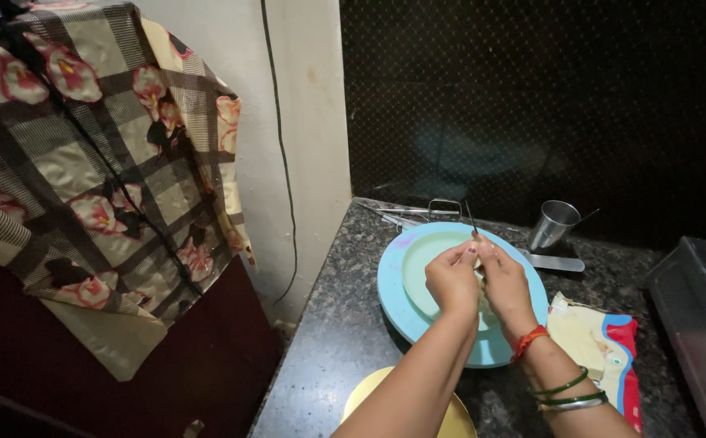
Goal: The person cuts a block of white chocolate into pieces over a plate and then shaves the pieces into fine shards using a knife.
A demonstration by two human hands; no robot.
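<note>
Steel knife (pixel 470 220) pinched upright by left hand (pixel 451 278) and right hand (pixel 503 280) above blue plate (pixel 393 284); could slip, nicking fingertips.

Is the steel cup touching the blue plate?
Apart. The head view shows dark counter between the steel cup and the rim of the blue plate.

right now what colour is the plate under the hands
Light blue plate with a pale green centre, seen in the head view.
</note>
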